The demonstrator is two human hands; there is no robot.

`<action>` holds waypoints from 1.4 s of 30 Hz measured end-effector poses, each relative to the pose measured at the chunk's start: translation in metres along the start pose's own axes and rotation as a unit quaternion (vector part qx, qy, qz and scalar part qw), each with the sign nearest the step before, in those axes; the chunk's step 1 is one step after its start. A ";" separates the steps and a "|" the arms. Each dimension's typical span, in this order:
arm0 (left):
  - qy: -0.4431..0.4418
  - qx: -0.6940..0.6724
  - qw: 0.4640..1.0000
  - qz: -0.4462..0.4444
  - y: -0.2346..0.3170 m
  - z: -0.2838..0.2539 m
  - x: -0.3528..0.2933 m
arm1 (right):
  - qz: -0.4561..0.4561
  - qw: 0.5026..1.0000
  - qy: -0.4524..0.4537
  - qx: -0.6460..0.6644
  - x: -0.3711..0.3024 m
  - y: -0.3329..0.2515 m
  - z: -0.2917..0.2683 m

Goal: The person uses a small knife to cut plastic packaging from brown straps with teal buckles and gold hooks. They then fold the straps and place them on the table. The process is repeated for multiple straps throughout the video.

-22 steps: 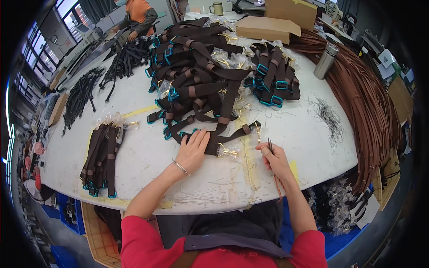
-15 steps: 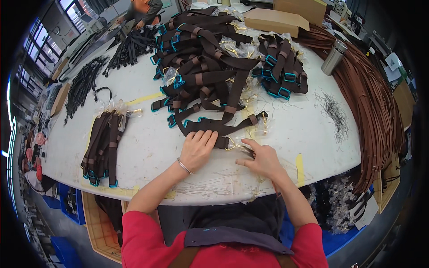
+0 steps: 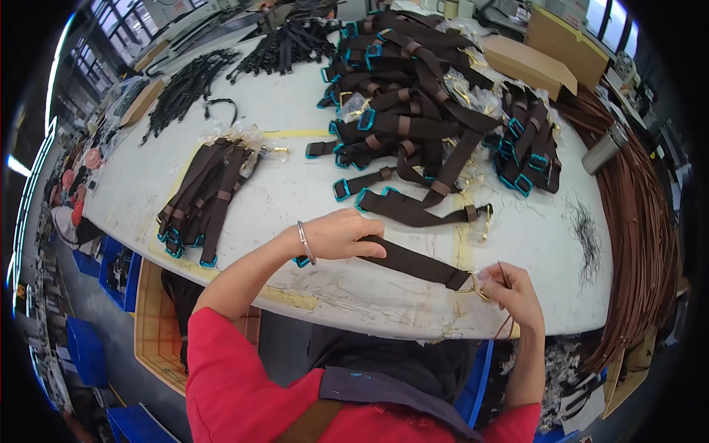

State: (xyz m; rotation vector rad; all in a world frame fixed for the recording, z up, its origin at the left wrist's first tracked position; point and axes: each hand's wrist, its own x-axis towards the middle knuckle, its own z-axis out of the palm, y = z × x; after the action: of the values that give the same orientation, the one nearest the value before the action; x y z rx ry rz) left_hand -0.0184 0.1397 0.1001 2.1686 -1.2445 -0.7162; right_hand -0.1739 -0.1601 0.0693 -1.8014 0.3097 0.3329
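A dark brown webbing strap (image 3: 421, 264) is stretched over the near part of the table. My left hand (image 3: 343, 235) is closed round it, and a turquoise buckle (image 3: 300, 261) shows below that wrist. At the strap's other end is a gold metal clasp (image 3: 476, 284) partly in clear plastic. The fingers of my right hand (image 3: 515, 294) pinch this clasp end. A thin dark tool (image 3: 504, 275), perhaps thread snips, pokes out of the same hand, and a reddish cord hangs below it. Just beyond lies another brown strap (image 3: 421, 215) with a turquoise buckle.
A large pile of brown straps (image 3: 413, 125) fills the far middle, with a smaller bundle (image 3: 528, 148) to its right. More straps (image 3: 207, 196) lie at left. Far left are black straps (image 3: 192, 88). A steel flask (image 3: 604, 148) stands beside long reddish-brown strips (image 3: 635, 244). Loose black threads (image 3: 586, 240) lie nearby.
The view has swung, so the table appears shifted. My hands have moved apart, drawing the strap out between them. My right hand has gone from beside the clasp to pinching it.
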 end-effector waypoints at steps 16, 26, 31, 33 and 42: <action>0.168 0.252 0.953 0.021 -0.042 0.088 0.020 | -0.167 0.910 0.215 -0.313 0.019 0.038 0.000; 0.097 0.075 0.982 0.147 0.012 0.090 0.098 | -0.131 0.949 0.145 -0.246 0.025 0.044 -0.010; 0.124 0.090 0.982 0.108 0.012 0.115 0.106 | -0.123 0.941 0.117 -0.294 0.025 0.033 -0.015; 0.153 0.112 0.974 0.124 0.012 0.122 0.105 | -0.109 0.924 0.129 -0.344 0.022 0.018 -0.017; 0.252 -0.033 0.958 0.132 0.000 0.123 0.108 | -0.164 0.920 -0.126 -0.332 0.062 -0.005 -0.028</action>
State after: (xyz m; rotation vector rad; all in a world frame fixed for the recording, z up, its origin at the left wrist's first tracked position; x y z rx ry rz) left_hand -0.0546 0.0219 -0.0075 1.9107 -1.1762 -0.0777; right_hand -0.1133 -0.1884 0.0570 -2.3957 -0.3317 0.4595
